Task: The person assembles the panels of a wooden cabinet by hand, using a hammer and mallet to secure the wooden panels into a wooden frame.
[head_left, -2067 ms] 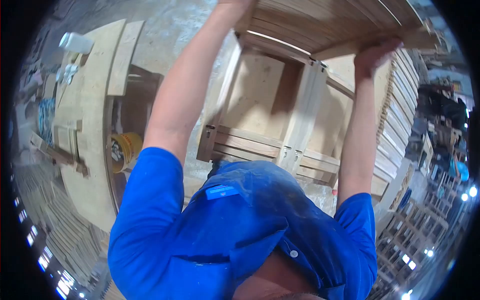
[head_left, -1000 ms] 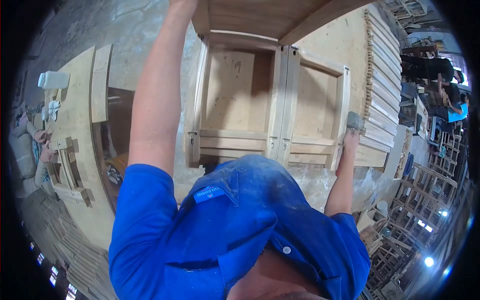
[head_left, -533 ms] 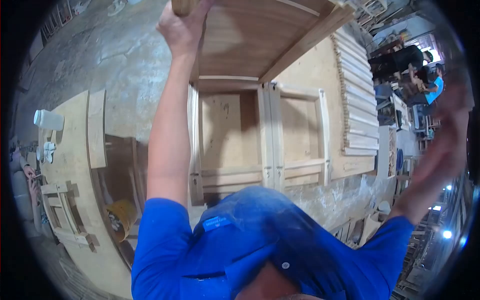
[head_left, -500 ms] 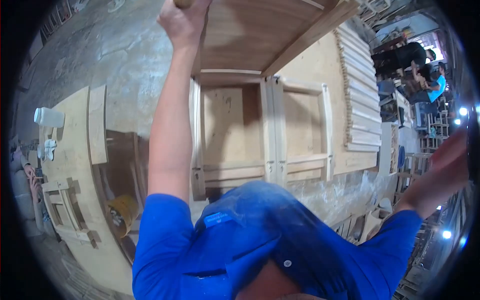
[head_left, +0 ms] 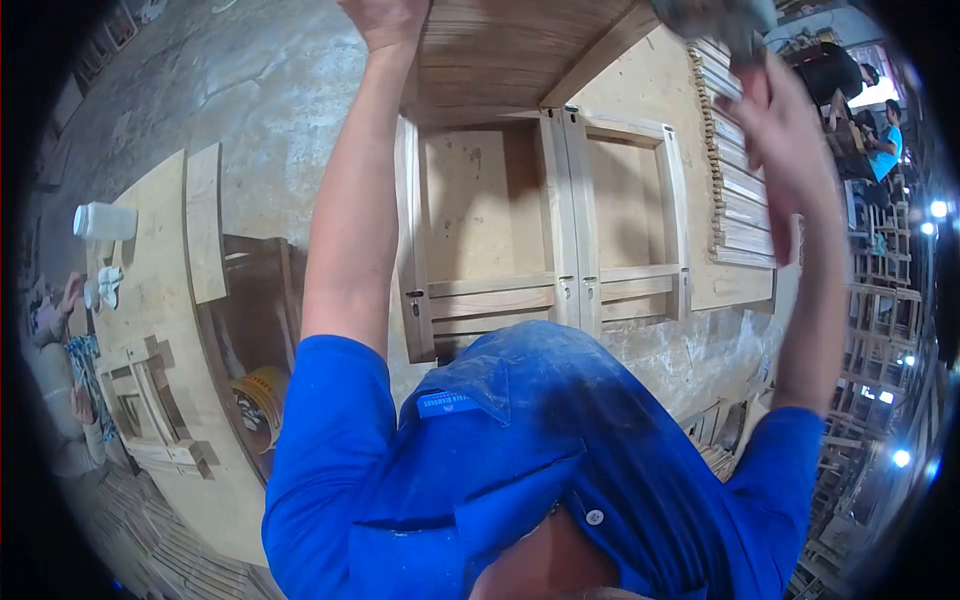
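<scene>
At the top edge, my left hand [head_left: 385,20] is beside the left edge of a framed wooden panel [head_left: 500,50]; its fingers are cut off by the view. My right hand [head_left: 775,120], smeared by motion, is raised at the upper right. It is closed on a mallet-like tool [head_left: 712,18] with a bulky grey head and what looks like a reddish handle; blur hides its exact kind. The head is near the panel's right rail [head_left: 600,60]. Below the panel lie two joined wooden frames [head_left: 565,230] with slotted ends.
The frames lie on a pale board [head_left: 735,292] with a row of wooden slats [head_left: 740,190] at right. Leftward stands a worktable [head_left: 165,290] with a white jar [head_left: 105,221] and small frame [head_left: 150,400]. A yellow bucket [head_left: 262,400] sits below. Other people are at both sides.
My right hand has swung from the far right, inward and up, bringing the tool beside the panel. My left hand stays near the panel's left edge. The view has shifted slightly.
</scene>
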The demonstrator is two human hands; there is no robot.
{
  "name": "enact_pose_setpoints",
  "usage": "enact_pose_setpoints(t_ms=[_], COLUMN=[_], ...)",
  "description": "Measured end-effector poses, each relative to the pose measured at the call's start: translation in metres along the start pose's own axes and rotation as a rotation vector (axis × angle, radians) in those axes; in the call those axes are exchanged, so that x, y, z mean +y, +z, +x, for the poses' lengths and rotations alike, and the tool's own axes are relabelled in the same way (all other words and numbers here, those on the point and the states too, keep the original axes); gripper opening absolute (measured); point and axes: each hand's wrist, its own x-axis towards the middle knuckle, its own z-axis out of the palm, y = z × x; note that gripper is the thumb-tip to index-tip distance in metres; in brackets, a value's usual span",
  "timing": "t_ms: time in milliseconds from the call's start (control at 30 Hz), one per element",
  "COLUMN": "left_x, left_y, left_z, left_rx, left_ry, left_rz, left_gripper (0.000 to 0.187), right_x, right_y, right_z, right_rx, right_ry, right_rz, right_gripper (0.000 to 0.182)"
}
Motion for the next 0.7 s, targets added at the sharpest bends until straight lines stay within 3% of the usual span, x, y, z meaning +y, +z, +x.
enact_pose_setpoints(t_ms=[33, 100, 167, 233, 267, 300, 333, 400, 500, 567, 633, 700], left_x=[-0.002, -0.002, -0.009, -0.034, -0.039, -0.077, -0.066, -0.004, 0.004, 0.022, 0.041, 0.045], left_y=[-0.003, -0.014, -0.033, -0.064, -0.078, -0.095, -0.114, -0.125, -0.174, -0.200, -0.211, -0.216], left_z=[0.001, 0.001, -0.011, -0.023, -0.037, -0.046, -0.067, -0.125, -0.198, -0.238, -0.265, -0.285], left_rx=[0.003, -0.136, -0.118, -0.019, -0.069, -0.075, -0.083, -0.078, -0.182, -0.195, -0.199, -0.143], left_ry=[0.005, 0.034, -0.022, 0.015, -0.005, -0.071, -0.143, -0.421, -0.437, -0.449, -0.482, -0.504], left_rz=[0.012, -0.019, 0.023, 0.136, 0.112, 0.122, 0.092, 0.086, 0.229, 0.334, 0.345, 0.310], left_gripper=[0.026, 0.025, 0.020, 0.050, 0.048, 0.041, 0.030, 0.032, 0.033, 0.028, 0.026, 0.023], right_x=[0.031, 0.137, 0.141, 0.207, 0.240, 0.225, 0.263, 0.263, 0.300, 0.365, 0.438, 0.473], right_y=[0.025, 0.101, 0.142, 0.216, 0.230, 0.226, 0.257, 0.247, 0.205, 0.183, 0.162, 0.178], right_z=[-0.013, -0.035, -0.065, -0.070, -0.075, -0.082, -0.078, -0.081, -0.090, -0.103, -0.129, -0.137], right_rx=[0.055, 0.245, -0.042, -0.053, -0.037, -0.007, 0.031, 0.034, 0.310, 0.541, 0.649, 0.607], right_ry=[0.104, -0.200, 0.380, 0.405, 0.441, 0.356, 0.320, 0.358, 0.436, 0.642, 0.780, 0.883], right_rz=[-0.056, -0.080, 0.330, 0.376, 0.384, 0.320, 0.293, 0.128, 0.152, 0.219, 0.192, 0.140], right_gripper=[0.043, 0.044, 0.041, 0.038, 0.036, 0.032, 0.029, 0.039, 0.054, 0.060, 0.073, 0.079])
